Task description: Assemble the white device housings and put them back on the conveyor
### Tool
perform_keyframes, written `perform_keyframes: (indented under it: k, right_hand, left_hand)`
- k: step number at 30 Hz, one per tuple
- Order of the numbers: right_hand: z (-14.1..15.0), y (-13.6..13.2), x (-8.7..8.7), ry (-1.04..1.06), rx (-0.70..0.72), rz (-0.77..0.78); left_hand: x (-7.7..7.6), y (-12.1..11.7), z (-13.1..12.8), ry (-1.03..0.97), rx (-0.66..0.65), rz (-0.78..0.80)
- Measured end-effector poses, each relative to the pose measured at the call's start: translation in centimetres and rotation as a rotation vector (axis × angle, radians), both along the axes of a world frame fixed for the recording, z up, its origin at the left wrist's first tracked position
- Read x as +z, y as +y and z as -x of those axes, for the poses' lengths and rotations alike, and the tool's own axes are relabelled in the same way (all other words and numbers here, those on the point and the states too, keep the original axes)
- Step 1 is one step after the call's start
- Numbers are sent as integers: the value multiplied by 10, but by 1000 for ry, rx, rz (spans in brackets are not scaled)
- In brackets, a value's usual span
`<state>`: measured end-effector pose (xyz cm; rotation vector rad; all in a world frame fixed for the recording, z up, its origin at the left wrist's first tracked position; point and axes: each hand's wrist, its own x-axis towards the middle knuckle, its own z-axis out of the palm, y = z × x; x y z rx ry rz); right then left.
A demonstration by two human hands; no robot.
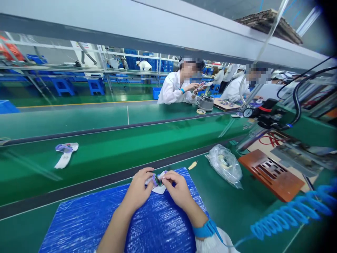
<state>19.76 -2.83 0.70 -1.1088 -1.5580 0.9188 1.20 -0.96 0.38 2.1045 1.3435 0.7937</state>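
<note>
My left hand [139, 186] is closed around the left side of a small purple-and-white plastic part [154, 180], with green circuitry showing inside. From the right, my right hand [177, 186] pinches at the same part with thumb and forefinger; exactly what lies between those fingertips is too small to make out. Both hands are over a blue, film-wrapped board [158, 225], and the part's white underside [159, 190] is close to its far edge. A blue strap [204, 229] with a cord circles my right wrist.
A similar purple-and-white part [64, 154] lies on the green conveyor belt [110, 151]. To the right are a clear plastic bag [225, 165], an orange-brown slotted fixture [271, 174] and a coiled blue hose [292, 211]. Co-workers in white [172, 88] sit across the line.
</note>
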Motion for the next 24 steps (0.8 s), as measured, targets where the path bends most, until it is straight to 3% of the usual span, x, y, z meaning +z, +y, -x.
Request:
perform_keyframes:
  k: [7,11,24]
  right_hand:
    - [5,2,-8,59,-12,166]
    - [6,1,-12,80,-5,180]
    - [10,1,-12,81,-5,168]
  left_hand:
    - [16,-7,1,20,-100,46]
    - [20,-7,0,46,-112,52]
    - [5,1,3,57,-100,-43]
